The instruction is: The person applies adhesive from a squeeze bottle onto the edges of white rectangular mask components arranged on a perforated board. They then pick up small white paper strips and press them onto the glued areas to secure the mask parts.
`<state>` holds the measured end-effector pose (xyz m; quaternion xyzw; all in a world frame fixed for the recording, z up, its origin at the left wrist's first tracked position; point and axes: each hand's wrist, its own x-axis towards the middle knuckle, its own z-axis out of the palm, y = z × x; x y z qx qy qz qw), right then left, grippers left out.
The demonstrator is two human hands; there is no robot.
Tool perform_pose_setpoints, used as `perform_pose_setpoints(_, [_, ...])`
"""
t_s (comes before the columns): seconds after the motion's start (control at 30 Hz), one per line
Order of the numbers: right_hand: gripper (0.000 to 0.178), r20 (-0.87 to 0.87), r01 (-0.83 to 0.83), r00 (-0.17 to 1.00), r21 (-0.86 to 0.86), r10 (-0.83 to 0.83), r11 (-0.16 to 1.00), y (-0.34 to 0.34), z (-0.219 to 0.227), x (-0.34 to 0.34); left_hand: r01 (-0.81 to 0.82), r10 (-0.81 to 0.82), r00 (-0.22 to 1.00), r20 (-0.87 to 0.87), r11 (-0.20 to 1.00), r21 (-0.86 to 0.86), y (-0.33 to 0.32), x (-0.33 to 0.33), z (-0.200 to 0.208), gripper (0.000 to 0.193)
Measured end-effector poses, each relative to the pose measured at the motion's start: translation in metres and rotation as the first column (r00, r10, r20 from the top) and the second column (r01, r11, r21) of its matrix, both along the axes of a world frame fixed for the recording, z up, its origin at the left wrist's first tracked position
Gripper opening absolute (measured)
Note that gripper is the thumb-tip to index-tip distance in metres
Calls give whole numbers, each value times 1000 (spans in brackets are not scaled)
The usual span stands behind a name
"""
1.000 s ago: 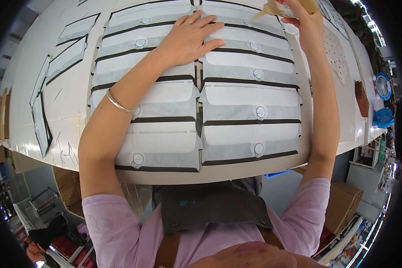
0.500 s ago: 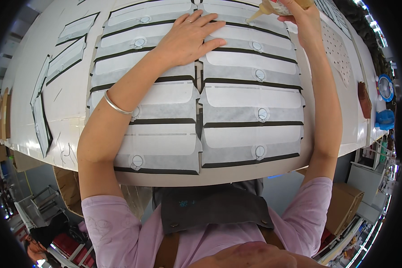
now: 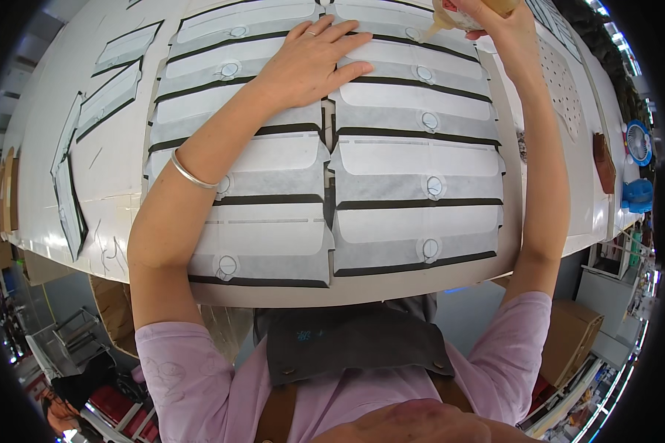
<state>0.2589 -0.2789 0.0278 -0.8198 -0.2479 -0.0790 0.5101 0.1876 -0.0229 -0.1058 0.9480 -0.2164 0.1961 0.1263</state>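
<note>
White-and-grey panels [image 3: 414, 162] with black edges lie in two columns, each bearing a small round disc [image 3: 434, 186] near its lower edge. My left hand [image 3: 314, 65] rests flat and open across the gap between the columns near the far end, its fingers spread on the panels. At the far right, my right hand [image 3: 508, 31] is closed around a squeeze bottle [image 3: 454, 16] with yellowish contents. The bottle is tilted, its narrow nozzle pointing down and left close to a disc on a far panel of the right column. Whether the tip touches the panel I cannot tell.
More black-edged pieces [image 3: 109, 100] lie at the left of the white table [image 3: 114, 177]. To the right are a perforated sheet [image 3: 558, 85], a reddish-brown block [image 3: 604, 164], a small blue fan [image 3: 638, 143] and a blue container [image 3: 637, 196]. A cardboard box [image 3: 569, 340] stands below the table's right side.
My right hand and the bottle have shifted slightly to the right, moving the nozzle along the far right panel. My left hand stays in place.
</note>
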Motion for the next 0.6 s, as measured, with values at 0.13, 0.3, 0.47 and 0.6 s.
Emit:
perform_pose_setpoints(0.13, [38,-1,35,999,39,-35,999,-2,-7,11,4,-4,1000,-5,1000,8,-1,2,-1,61])
perform_pose_setpoints(0.3, [38,10,-6,1000,72,5,997,6,-13,13,-21,24,998,-52,998,65,-1,0,4,61])
perform_pose_setpoints(0.47, [36,46,29,999,-20,-28,999,-6,4,8,-25,28,999,-43,997,72,-1,-1,5,62])
perform_pose_setpoints(0.6, [38,5,-5,1000,81,5,997,5,-7,13,-19,23,998,-52,997,71,-1,-1,6,62])
